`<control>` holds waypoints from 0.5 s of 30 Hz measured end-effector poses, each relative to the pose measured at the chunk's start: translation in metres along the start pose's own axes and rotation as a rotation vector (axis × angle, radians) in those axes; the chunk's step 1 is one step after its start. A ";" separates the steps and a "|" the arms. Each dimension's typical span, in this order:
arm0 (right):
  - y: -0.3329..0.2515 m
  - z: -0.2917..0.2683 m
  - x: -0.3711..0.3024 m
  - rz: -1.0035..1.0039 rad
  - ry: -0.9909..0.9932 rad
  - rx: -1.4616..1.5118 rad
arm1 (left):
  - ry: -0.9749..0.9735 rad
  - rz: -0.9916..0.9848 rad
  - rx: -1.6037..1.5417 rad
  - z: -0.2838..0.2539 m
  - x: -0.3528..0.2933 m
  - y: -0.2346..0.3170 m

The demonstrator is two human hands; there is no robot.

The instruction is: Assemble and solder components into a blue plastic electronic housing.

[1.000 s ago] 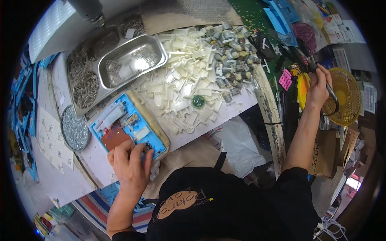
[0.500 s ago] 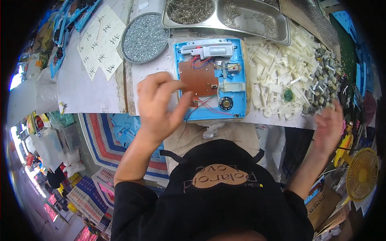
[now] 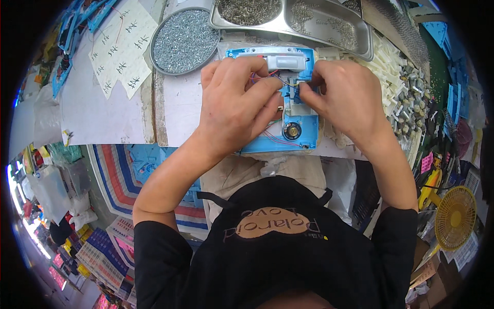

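A light-blue plastic housing (image 3: 309, 140) lies on the worktable in front of me, with a round speaker (image 3: 292, 131), thin wires and a white-grey plastic piece (image 3: 287, 63) inside. My left hand (image 3: 236, 100) is over its left half and covers most of the brown circuit board. Its thumb and fingers are drawn together near the wires at the middle; what they grip is hidden. My right hand (image 3: 346, 98) reaches over the right edge, fingertips closed at a small part beside the wires. That part is mostly covered and I cannot name it.
A round dish of small screws (image 3: 185, 41) stands at the back left. Behind the housing is a metal tray (image 3: 288, 30) of small springs. White plastic parts (image 3: 391, 72) and small metal parts (image 3: 411, 98) are heaped at right. A marked paper sheet (image 3: 123, 51) lies at left.
My right hand has come from the heap of metal parts at right to the housing. My left hand has moved right and forward over the circuit board, its fingers now drawn together.
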State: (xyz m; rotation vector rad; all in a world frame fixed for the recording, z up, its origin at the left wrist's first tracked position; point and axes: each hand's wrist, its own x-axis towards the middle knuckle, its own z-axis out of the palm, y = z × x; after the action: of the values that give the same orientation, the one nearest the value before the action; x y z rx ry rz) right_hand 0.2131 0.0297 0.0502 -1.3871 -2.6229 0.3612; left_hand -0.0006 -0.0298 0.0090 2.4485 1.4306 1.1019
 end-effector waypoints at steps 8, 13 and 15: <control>0.010 0.000 0.003 0.186 -0.084 0.304 | -0.094 0.100 0.032 0.015 0.014 0.002; 0.007 0.000 0.009 0.166 -0.121 0.217 | -0.089 0.084 0.047 0.014 0.012 0.002; -0.006 0.001 0.009 0.044 -0.085 -0.057 | -0.113 0.075 0.051 0.013 0.012 0.003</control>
State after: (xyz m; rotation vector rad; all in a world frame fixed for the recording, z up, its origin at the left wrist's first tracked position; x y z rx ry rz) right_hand 0.2029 0.0336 0.0515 -1.4817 -2.6942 0.3616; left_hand 0.0135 -0.0188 0.0068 2.5736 1.3606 0.9350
